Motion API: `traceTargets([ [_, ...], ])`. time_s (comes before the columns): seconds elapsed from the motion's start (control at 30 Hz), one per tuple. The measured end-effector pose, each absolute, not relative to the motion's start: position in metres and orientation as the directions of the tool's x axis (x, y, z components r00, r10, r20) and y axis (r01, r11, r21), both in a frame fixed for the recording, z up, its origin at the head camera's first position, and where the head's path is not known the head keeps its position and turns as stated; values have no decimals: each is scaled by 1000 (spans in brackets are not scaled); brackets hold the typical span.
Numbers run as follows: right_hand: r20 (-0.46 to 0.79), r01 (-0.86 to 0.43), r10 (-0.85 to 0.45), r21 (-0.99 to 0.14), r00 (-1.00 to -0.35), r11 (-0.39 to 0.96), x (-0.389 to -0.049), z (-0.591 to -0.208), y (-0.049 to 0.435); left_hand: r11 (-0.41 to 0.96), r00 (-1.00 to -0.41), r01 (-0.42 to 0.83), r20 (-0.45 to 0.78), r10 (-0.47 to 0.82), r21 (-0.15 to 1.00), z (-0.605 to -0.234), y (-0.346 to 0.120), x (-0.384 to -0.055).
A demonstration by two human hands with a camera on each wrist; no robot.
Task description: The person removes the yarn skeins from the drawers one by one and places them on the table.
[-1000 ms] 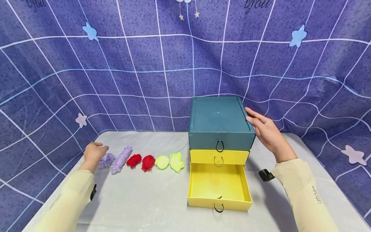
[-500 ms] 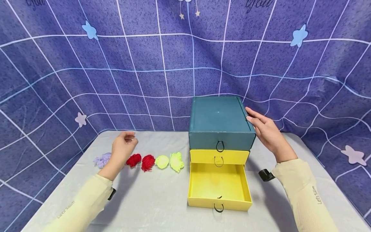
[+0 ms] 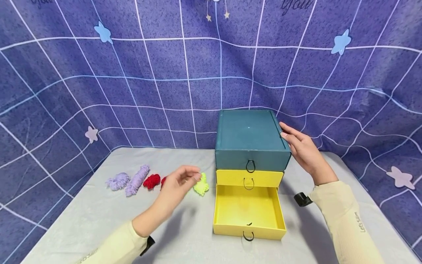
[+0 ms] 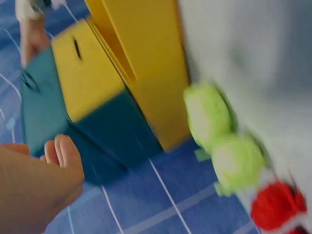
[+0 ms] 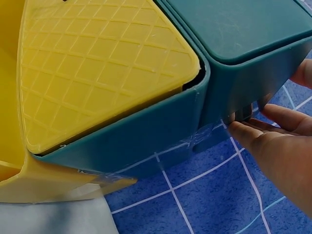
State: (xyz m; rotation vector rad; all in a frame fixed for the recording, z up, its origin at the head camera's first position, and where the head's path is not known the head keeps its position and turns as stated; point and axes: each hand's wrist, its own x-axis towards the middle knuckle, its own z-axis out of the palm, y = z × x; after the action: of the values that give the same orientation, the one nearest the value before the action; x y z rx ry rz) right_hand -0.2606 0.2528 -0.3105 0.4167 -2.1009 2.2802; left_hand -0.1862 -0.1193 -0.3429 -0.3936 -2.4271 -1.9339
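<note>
My left hand (image 3: 176,187) hovers above the row of yarn, fingers loosely bent, with nothing visible in its grasp. It partly hides a red yarn bundle (image 3: 163,180) and sits just left of a neon yellow-green skein (image 3: 202,184). In the left wrist view, two yellow-green skeins (image 4: 209,116) lie beside red yarn (image 4: 275,205). My right hand (image 3: 306,154) rests against the right side of a stacked drawer box (image 3: 252,128), fingers fairly straight. The box has a teal top drawer, a yellow drawer front (image 3: 230,178) below, and a pulled-out yellow bottom drawer (image 3: 237,230).
Two lavender yarn bundles (image 3: 137,180) and another red one (image 3: 152,182) lie on the left of the grey-white tabletop (image 3: 99,220). A purple grid-patterned curtain (image 3: 158,91) hangs behind. Black loop pulls (image 3: 250,167) stick out from the drawer fronts.
My left hand has swept rightward from the lavender yarn, past the red, to near the yellow-green skeins. The lavender bundles are uncovered again. My right hand and the drawer box stay put.
</note>
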Motion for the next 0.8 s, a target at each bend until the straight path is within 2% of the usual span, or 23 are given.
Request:
traceTargets([
  [0.17, 199, -188, -169, -979, -965, -77, -260, -309, 254, 89, -906, 84, 39, 422, 993, -350, -96, -160],
  [0.33, 180, -177, -166, -984, -969, -33, -259, -309, 254, 45, -825, -109, -116, 553, 993, -364, -80, -134],
  [0.47, 175, -174, -164, -985, -971, -22, -258, -309, 254, 7, -727, -242, -186, 661, 970, -378, -72, -122],
  [0.6, 174, -169, -167, -985, -970, -44, -258, -310, 254, 48, -624, -362, -281, 730, 931, -391, -65, -115],
  [0.67, 175, -168, -167, -984, -970, -52, -258, -309, 254, 101, -608, -371, -324, 725, 923, -397, -61, -114],
  [0.8, 175, -169, -167, -984, -970, -49, -258, -308, 253, 204, -638, -320, -369, 676, 925, -409, -51, -112],
])
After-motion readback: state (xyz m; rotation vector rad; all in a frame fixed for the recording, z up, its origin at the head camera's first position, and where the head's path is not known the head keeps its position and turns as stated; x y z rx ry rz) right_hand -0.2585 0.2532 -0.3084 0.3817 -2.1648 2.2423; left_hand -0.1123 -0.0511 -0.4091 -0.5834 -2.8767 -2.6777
